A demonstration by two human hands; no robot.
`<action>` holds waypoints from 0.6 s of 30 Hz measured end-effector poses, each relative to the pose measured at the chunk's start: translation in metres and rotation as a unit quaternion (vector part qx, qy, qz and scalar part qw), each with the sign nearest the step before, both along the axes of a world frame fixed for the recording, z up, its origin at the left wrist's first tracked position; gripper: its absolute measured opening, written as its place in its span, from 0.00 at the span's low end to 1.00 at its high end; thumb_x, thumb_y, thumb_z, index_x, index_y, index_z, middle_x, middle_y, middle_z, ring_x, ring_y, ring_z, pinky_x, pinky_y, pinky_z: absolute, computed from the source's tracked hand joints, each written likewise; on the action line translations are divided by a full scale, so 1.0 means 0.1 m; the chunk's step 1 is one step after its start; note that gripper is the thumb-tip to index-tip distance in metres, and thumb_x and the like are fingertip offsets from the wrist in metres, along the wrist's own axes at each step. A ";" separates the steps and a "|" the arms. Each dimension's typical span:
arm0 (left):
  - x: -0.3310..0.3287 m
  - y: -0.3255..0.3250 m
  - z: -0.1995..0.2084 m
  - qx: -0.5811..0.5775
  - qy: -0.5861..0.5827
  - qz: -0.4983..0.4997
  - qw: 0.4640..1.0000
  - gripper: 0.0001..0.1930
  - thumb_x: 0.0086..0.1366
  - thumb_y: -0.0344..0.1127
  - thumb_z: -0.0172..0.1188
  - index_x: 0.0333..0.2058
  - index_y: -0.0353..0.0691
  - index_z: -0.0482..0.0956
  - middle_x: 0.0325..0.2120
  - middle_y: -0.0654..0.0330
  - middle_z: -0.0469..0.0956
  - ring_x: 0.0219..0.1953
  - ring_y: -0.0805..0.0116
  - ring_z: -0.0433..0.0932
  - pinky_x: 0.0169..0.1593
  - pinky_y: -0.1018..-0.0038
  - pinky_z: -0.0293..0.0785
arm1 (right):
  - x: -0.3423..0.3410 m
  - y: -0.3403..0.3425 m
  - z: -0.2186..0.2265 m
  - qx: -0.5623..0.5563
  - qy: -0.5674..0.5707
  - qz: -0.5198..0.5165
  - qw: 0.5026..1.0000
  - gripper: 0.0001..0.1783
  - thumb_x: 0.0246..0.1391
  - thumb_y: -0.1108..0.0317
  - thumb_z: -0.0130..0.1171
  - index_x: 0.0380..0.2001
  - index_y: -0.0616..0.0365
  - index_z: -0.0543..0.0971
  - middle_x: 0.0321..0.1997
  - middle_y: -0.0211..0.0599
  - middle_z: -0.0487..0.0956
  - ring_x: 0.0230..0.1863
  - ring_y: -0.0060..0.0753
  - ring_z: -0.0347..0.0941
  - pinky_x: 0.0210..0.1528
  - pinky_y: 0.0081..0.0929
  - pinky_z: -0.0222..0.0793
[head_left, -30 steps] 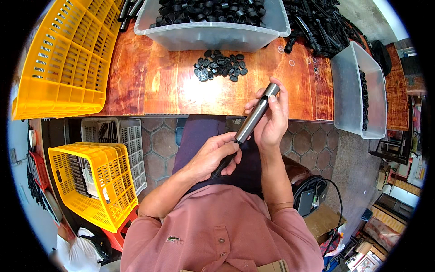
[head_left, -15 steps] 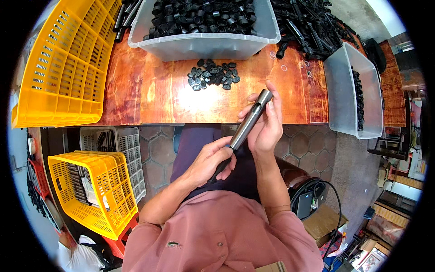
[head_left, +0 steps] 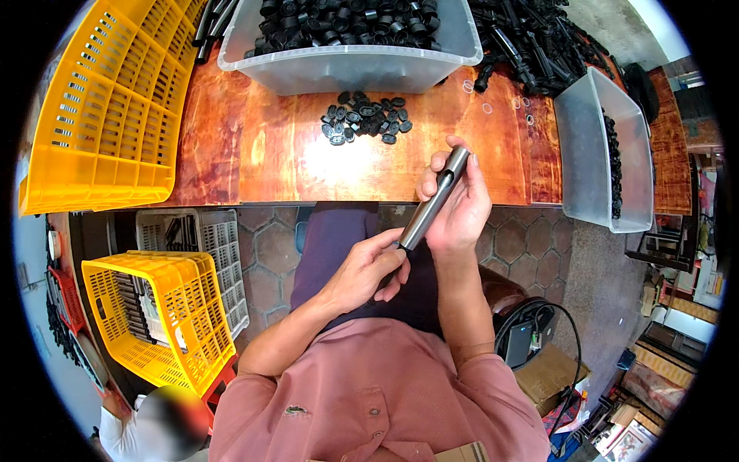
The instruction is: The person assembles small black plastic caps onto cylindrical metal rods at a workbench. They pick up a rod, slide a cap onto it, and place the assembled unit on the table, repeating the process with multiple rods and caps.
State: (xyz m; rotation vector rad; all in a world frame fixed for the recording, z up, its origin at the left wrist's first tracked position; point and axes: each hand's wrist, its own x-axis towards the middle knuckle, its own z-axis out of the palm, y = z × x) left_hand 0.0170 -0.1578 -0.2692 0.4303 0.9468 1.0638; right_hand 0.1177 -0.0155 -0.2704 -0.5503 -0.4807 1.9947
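1. Reddish-brown wood makes up the tabletop (head_left: 262,146) in front of me, with a yellow crate (head_left: 100,115) on its left and a clear bin (head_left: 346,74) of black parts at the far side.
2. Small black oval pieces (head_left: 367,111) lie in a loose cluster just this side of that bin.
3. Near the table's front edge, above my lap, I have a dark metal tube (head_left: 428,215) slanting up to the right, its oval cut-out facing me.
4. My left hand (head_left: 368,268) is curled closed round the tube's lower end; I cannot tell what else its fingers cover.
5. My right hand (head_left: 464,206) is half closed, cupping the upper end, fingertips on the tube's left side.
6. I judge the step in hand to be working the lower end while the upper is steadied.
7. The next move seems to call for a firm left grip and the tube kept in line.
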 end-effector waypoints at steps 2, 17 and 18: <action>0.00 0.01 0.01 -0.004 0.000 -0.004 1.000 0.22 0.74 0.33 0.45 0.64 0.36 0.64 0.24 0.62 0.74 0.18 0.78 0.70 0.19 0.81 0.64 | -0.01 0.01 -0.01 0.006 0.008 0.001 1.000 0.20 0.72 0.53 0.37 0.52 0.55 0.70 0.31 0.34 0.73 0.23 0.29 0.70 0.26 0.25 0.68; 0.09 -0.01 -0.05 0.024 0.098 0.006 0.995 0.19 0.74 0.32 0.41 0.60 0.35 0.68 0.25 0.62 0.73 0.17 0.79 0.67 0.20 0.83 0.63 | -0.02 -0.03 -0.04 0.025 -0.019 -0.016 0.999 0.19 0.73 0.52 0.38 0.50 0.56 0.68 0.28 0.33 0.71 0.19 0.25 0.66 0.21 0.22 0.65; 0.09 -0.02 -0.04 0.021 0.102 0.008 0.995 0.19 0.74 0.31 0.41 0.60 0.35 0.68 0.25 0.62 0.73 0.17 0.79 0.68 0.21 0.82 0.63 | -0.02 -0.04 -0.04 0.028 -0.026 -0.025 0.999 0.20 0.73 0.52 0.38 0.50 0.56 0.68 0.28 0.33 0.71 0.19 0.25 0.66 0.21 0.22 0.65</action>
